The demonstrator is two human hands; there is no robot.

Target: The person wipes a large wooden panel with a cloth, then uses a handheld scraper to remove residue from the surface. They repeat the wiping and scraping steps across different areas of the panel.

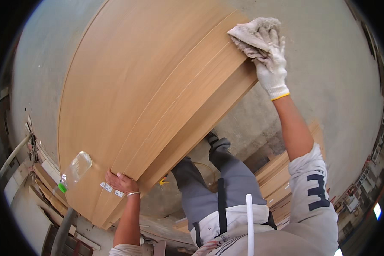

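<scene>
Before me lies a stack of long light-brown wood panels (128,85), running from lower left to upper right. My right hand (272,64), in a white knit glove with a yellow cuff, presses a greyish-white cloth (254,36) against the far right end of the panels. Bare and with a bracelet at the wrist, my left hand (123,183) rests on the near left end, fingers stretched over the edge beside small white labels (111,187). A clear plastic bottle (79,167) with a green cap lies on the panel to the left of that hand.
More wood boards (281,179) are stacked at my right side. Below the panels' edge shows a small yellow object (162,181). Wood offcuts (47,187) and a grey pipe (64,232) are at the lower left. The floor (328,64) is grey concrete.
</scene>
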